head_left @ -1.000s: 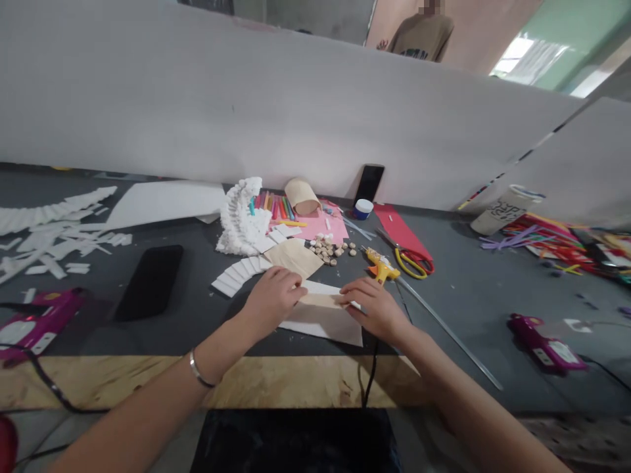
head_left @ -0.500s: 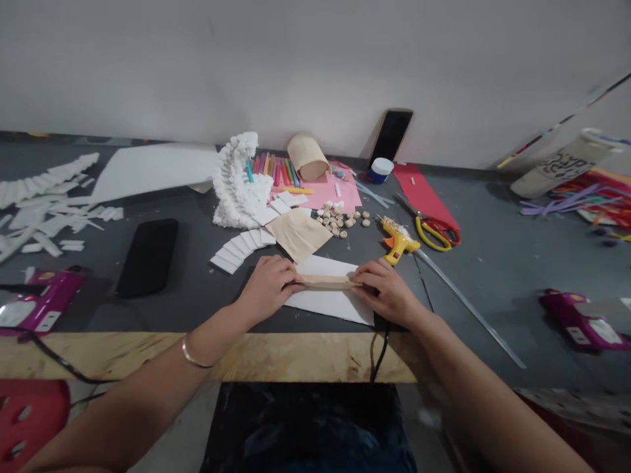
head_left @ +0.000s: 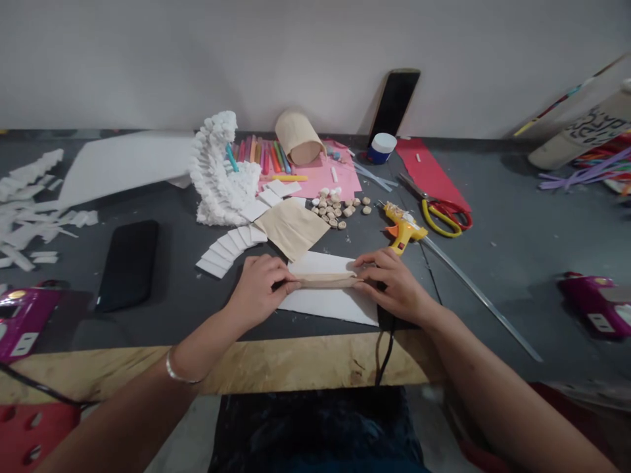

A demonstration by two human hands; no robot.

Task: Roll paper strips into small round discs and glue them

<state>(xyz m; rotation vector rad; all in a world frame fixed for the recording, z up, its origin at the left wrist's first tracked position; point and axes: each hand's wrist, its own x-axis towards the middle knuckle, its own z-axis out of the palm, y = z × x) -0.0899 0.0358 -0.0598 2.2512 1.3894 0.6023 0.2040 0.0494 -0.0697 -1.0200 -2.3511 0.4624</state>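
Craft workshop; glue gun, scissors

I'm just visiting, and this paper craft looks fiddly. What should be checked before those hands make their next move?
1. The left hand and right hand both grip the folded tan paper strip: ok.
2. The white paper sheet lies flat under the strip: ok.
3. The hot glue gun lies apart from the right hand: ok.
4. The yellow-handled scissors lie apart from both hands: ok.
5. The glue gun is hot: cannot tell.
6. Glue is on the strip: cannot tell.
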